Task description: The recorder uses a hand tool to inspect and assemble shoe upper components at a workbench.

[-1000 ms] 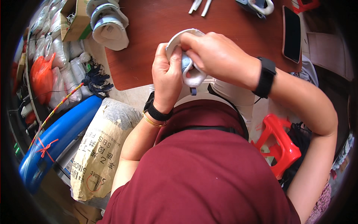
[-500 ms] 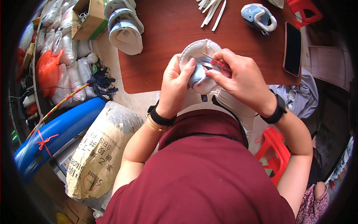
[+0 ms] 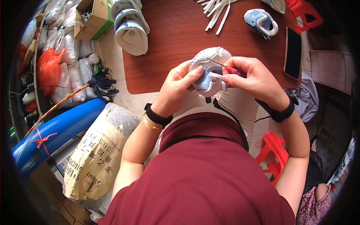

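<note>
- Since half a second ago the right hand (image 3: 255, 80) has slid down the front of the small shoe (image 3: 208, 69), and a thin red-handled tool (image 3: 225, 67) now shows in it, point at the white strap (image 3: 216, 76).
- Shoe: little grey-and-white child's sandal, held in the air just over the near edge of the brown table (image 3: 168, 41), above the person's lap.
- Left hand (image 3: 176, 88) closed round the shoe's left side, thumb pressed on the upper, fingers behind it.
- Right hand pinched shut on the tool handle, fingertips also touching the strap end.
- Handling, my guess: light, soft upper that gives under the thumb, sole stiffer; best held by sole and side as now; strap floppy, slips easily.
- Further out on the table: another small shoe (image 3: 260, 22), loose white strips (image 3: 217, 11), dark phone (image 3: 293, 52), stacked shoes (image 3: 131, 26) at the left edge.
- Floor left: brown paper sack (image 3: 97, 157), blue roll (image 3: 56, 131), cardboard box (image 3: 92, 18), orange bag (image 3: 48, 69).
- Red stool (image 3: 273, 153) right of the lap.
</note>
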Tool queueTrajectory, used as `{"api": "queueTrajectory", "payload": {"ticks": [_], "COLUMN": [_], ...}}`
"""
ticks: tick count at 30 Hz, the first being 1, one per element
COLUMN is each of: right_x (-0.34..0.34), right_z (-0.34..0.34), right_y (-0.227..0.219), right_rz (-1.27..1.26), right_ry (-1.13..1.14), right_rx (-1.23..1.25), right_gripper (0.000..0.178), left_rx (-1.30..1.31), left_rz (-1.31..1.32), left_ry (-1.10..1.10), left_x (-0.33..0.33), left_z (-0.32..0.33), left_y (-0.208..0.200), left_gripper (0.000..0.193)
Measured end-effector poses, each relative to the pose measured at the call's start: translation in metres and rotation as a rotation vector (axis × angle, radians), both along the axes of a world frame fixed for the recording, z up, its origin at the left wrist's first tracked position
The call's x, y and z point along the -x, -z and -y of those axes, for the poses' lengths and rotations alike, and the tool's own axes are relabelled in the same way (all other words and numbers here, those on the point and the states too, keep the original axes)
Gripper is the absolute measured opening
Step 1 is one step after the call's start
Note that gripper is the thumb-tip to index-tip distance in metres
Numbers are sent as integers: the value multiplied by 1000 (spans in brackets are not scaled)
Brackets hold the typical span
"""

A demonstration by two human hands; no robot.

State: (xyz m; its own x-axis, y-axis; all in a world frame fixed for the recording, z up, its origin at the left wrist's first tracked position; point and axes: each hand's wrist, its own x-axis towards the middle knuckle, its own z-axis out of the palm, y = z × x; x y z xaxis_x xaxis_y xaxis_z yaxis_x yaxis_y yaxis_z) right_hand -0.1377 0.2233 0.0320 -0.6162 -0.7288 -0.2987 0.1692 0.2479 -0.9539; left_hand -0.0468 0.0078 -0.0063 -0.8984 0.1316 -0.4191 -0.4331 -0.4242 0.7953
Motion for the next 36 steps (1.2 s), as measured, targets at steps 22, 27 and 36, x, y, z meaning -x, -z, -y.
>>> {"api": "queueTrajectory", "payload": {"ticks": [22,27,36], "right_x": [-10,-19,-23], "right_z": [15,4,-3], "right_y": [-1,-13,-15], "right_rz": [-342,-639,-854], "right_ry": [77,124,-70], "right_rx": [-110,-51,-272], "right_gripper": [14,22,31], "left_rx": [-70,-73,-51], "left_rz": [-52,-38,-33], "left_ry": [-126,-163,-177], "left_x": [1,1,3], "left_z": [-10,-13,-14], "left_y": [-5,-3,-3], "left_gripper": [35,35,33]}}
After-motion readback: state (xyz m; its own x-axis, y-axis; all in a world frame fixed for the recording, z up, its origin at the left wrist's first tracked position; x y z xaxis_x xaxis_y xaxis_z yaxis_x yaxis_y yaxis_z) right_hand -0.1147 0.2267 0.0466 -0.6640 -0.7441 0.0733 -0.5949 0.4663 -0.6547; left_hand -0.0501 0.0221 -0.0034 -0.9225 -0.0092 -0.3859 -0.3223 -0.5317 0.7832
